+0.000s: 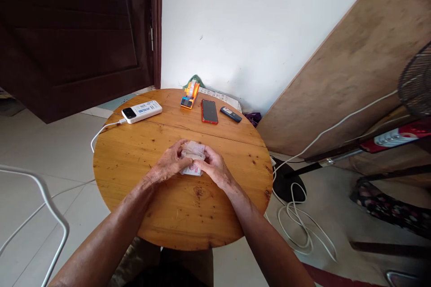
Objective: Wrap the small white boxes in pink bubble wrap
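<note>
Between my two hands, on the round wooden table (232,170), is a small clear plastic packet (192,170) with pink-red print on its lower face. My left hand (170,161) grips the packet's left side, the thumb lying across its front. From the right, my right hand (215,166) holds the other side, its thumb meeting the left one at the middle. The packet's upper part (194,147) stands out above the thumbs and looks creased and see-through. What the packet contains cannot be made out.
A white power bank (143,111) with a plugged-in cable sits at the table's left. Along the back are an orange tape dispenser (190,94), a red-edged phone (209,112) and a dark small handset (230,114). A fan (417,80) and loose white cable (299,219) are at right.
</note>
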